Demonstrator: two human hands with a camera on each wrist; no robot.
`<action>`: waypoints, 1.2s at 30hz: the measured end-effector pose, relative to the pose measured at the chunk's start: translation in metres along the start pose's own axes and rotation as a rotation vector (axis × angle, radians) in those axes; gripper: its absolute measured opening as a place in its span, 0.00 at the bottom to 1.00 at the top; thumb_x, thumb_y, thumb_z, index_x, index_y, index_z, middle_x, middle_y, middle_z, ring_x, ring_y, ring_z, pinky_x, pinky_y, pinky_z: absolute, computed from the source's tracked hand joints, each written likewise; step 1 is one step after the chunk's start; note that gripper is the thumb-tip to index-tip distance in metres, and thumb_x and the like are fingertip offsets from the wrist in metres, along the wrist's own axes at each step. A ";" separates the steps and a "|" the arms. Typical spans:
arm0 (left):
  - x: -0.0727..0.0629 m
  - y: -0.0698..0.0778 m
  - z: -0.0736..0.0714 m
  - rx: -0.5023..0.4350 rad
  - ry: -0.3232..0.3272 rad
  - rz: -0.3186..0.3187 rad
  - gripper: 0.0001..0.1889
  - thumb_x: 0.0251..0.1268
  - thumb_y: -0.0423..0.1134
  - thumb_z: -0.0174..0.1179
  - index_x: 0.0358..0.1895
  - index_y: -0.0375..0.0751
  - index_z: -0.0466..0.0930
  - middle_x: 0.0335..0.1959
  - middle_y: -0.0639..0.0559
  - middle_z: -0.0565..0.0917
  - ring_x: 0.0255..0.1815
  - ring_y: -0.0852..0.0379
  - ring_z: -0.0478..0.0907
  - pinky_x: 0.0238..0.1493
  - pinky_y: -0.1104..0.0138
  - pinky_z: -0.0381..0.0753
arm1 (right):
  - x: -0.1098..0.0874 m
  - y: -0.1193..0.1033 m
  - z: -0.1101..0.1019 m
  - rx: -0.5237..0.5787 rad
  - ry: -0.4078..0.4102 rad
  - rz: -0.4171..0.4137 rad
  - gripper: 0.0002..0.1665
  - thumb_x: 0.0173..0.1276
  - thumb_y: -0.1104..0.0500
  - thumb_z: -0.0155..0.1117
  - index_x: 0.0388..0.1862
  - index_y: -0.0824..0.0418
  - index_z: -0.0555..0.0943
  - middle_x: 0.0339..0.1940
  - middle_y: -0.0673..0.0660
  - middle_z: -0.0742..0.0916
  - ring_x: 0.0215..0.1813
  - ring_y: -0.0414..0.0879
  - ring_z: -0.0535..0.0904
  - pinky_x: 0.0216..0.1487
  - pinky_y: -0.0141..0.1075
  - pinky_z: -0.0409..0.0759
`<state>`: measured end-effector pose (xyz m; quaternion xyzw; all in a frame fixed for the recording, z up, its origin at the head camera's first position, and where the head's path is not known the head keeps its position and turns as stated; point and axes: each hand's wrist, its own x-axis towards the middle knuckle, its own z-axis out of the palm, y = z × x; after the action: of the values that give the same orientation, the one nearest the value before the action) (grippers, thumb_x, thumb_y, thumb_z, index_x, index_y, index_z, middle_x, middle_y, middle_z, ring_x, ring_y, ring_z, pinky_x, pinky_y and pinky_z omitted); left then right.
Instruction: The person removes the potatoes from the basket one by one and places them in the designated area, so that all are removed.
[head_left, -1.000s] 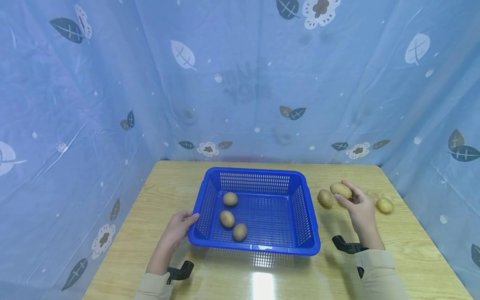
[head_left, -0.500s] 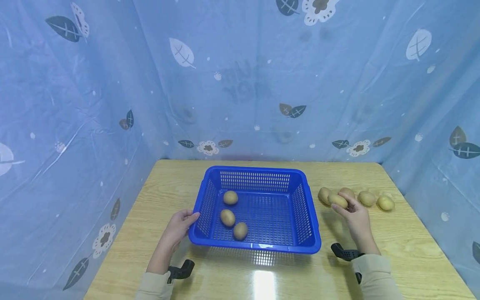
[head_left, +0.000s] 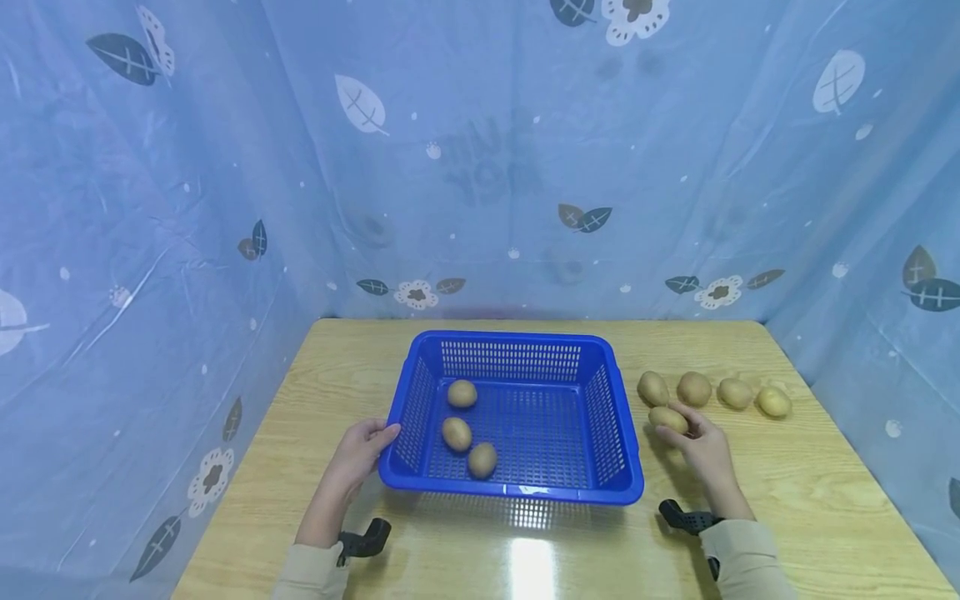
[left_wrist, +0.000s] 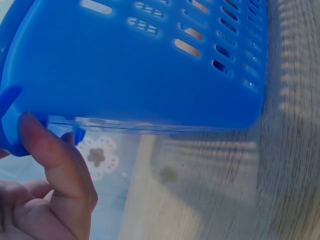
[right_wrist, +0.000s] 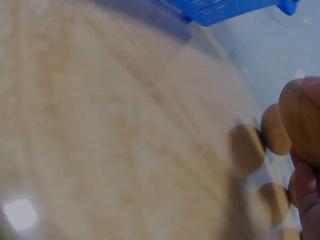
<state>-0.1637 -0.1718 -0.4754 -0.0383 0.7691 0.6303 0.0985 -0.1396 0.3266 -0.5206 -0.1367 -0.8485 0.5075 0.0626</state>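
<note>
Right hand (head_left: 705, 450), right of centre in the head frame: fingers curled, 1 potato (head_left: 667, 419) pinched between thumb and fingertips. The same potato is seen at the right edge of the right wrist frame, partly cut off; whether the table is touched by it cannot be told.

Handling, as judged: firm, fairly light for its size, not fragile, though the skin could be bruised by a drop. The surface looks smooth and dry; a rounded form may be rolled out of a loose pinch. Hold is best taken across the narrow middle, with the thumb set opposite 2 or more fingers.

Loose potatoes (head_left: 694, 388), 4: laid in a rough row beyond the right hand, towards the right of the head frame.

Basket (head_left: 450, 484), 1, blue, perforated: placed at lower centre. Stiff, light plastic is suggested; hold is best taken at the rim.

Left hand (head_left: 362, 450), lower left of centre: the basket rim is pinched near its front left corner, thumb on top.

Basket contents (head_left: 456, 434): 3 potatoes, gathered towards the left side.

Table (head_left: 810, 508), 1, wood-grained; backed by a blue patterned curtain (head_left: 480, 258).
</note>
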 end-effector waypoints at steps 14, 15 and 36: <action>-0.001 -0.003 0.002 -0.001 0.003 0.001 0.18 0.73 0.40 0.49 0.53 0.25 0.71 0.43 0.33 0.83 0.41 0.43 0.84 0.40 0.60 0.86 | -0.008 0.013 0.011 -0.102 -0.013 -0.032 0.36 0.65 0.51 0.64 0.67 0.65 0.66 0.66 0.69 0.72 0.42 0.22 0.66 0.40 0.18 0.70; -0.001 -0.003 0.002 -0.004 0.003 0.000 0.18 0.73 0.40 0.49 0.53 0.25 0.72 0.43 0.33 0.83 0.42 0.43 0.84 0.40 0.60 0.86 | -0.008 0.013 0.011 -0.096 -0.007 -0.037 0.36 0.65 0.52 0.65 0.67 0.65 0.67 0.66 0.69 0.72 0.41 0.20 0.65 0.40 0.17 0.70; 0.000 -0.002 0.001 -0.008 0.014 0.000 0.18 0.73 0.40 0.50 0.53 0.26 0.71 0.43 0.33 0.83 0.40 0.45 0.84 0.39 0.60 0.86 | -0.009 0.017 0.011 -0.056 -0.029 -0.075 0.38 0.65 0.51 0.65 0.69 0.65 0.65 0.70 0.68 0.68 0.44 0.14 0.60 0.43 0.12 0.65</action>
<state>-0.1636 -0.1710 -0.4777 -0.0429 0.7673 0.6330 0.0930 -0.1311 0.3228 -0.5404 -0.0990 -0.8676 0.4829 0.0655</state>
